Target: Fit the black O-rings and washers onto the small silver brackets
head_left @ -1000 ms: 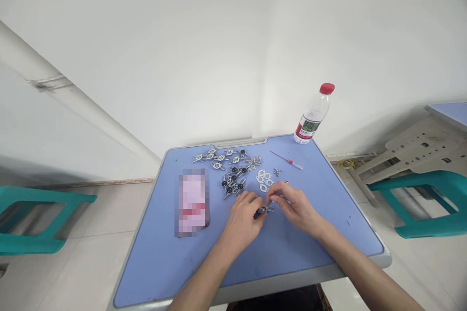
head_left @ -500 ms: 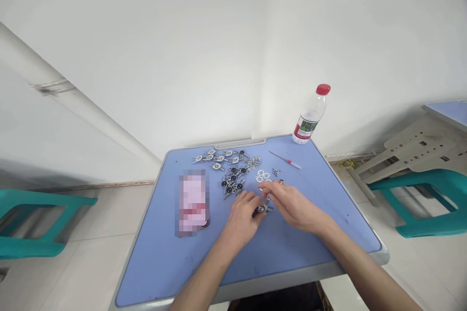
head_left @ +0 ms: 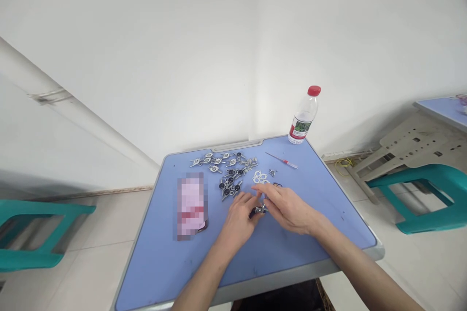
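My left hand [head_left: 241, 219] rests on the blue table [head_left: 299, 233] with its fingers pinched on a small metal part [head_left: 259, 210]. My right hand [head_left: 286, 206] lies just right of it, fingers curled and reaching over the same part toward the flat white gaskets [head_left: 260, 176]. A heap of small metal parts with black discs [head_left: 230, 173] lies just beyond both hands. A few tiny screws [head_left: 272, 172] sit beside the gaskets.
A thin red-handled screwdriver [head_left: 282, 160] lies near the far right corner, by a water bottle with a red cap [head_left: 302, 116]. A pink packet [head_left: 191, 206] lies left of my hands. Teal stools [head_left: 426, 194] stand on both sides of the table.
My right hand has slid left and forward over the held part, toward the gaskets. My left hand has kept its pinch. The view has shifted slightly.
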`<state>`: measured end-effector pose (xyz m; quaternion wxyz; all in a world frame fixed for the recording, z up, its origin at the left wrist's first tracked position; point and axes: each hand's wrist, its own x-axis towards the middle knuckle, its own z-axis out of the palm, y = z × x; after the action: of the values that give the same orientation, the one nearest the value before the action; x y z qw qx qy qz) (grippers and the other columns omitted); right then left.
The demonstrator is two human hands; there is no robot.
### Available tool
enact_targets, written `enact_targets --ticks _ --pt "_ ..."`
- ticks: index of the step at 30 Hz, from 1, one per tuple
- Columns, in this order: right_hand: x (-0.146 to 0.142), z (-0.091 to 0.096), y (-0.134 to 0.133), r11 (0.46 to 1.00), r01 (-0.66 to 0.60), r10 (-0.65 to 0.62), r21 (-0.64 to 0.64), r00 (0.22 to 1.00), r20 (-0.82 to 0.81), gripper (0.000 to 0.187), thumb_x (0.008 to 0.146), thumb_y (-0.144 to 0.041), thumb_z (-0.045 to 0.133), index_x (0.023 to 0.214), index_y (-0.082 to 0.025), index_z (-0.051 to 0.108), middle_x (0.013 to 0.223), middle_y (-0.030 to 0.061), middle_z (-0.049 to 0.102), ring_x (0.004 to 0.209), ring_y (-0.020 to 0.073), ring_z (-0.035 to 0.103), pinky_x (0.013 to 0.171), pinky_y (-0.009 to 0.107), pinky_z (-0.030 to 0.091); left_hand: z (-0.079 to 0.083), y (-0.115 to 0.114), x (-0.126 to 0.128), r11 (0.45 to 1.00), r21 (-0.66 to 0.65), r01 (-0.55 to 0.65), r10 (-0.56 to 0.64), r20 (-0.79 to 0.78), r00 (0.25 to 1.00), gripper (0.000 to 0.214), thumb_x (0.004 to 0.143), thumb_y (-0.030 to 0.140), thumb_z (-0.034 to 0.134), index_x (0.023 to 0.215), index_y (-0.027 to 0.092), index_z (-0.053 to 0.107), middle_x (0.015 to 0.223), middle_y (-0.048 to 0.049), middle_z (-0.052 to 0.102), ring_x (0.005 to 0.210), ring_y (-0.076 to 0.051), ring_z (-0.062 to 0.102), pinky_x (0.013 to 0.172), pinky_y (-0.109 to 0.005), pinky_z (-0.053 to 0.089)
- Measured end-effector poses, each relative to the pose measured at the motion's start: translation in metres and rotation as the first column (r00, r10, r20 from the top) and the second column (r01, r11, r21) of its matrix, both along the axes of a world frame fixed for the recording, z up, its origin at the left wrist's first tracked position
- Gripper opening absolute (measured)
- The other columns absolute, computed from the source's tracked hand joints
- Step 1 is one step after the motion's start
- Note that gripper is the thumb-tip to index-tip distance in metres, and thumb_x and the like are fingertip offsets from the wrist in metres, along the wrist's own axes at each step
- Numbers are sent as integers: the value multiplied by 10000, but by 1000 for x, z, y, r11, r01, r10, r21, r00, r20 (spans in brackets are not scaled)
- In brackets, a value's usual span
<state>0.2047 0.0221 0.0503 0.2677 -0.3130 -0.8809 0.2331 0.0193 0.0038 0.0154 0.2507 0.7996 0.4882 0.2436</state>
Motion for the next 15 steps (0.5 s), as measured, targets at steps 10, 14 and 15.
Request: enact_targets --ticks 10,14,15 --pt "-3 -13 4 989 78 -74 127 997 -35 206 999 -256 385 988 -207 585 766 42 629 654 154 569 615 261 437 -1 -1 1 999 17 -31 31 -13 999 122 810 102 626 846 219 630 835 -14 604 830 -211 529 776 -368 450" --pt "3 -6 5 998 52 -48 43 995 -85 261 997 -227 357 1228 -210 479 962 83 659 820 186 612 727 308 483 0 -1 1 999 17 -29 29 -3 1000 97 814 117 622 821 214 624 849 -24 612 845 -218 547 761 -367 452" --pt "4 -3 4 1000 26 -25 10 995 -95 312 998 -201 328 1292 -211 431 1021 95 650 875 191 612 764 322 488 0 -1 1 999 18 -27 27 3 1000 98 813 118 625 831 215 626 860 -26 617 852 -220 550 766 -369 453"
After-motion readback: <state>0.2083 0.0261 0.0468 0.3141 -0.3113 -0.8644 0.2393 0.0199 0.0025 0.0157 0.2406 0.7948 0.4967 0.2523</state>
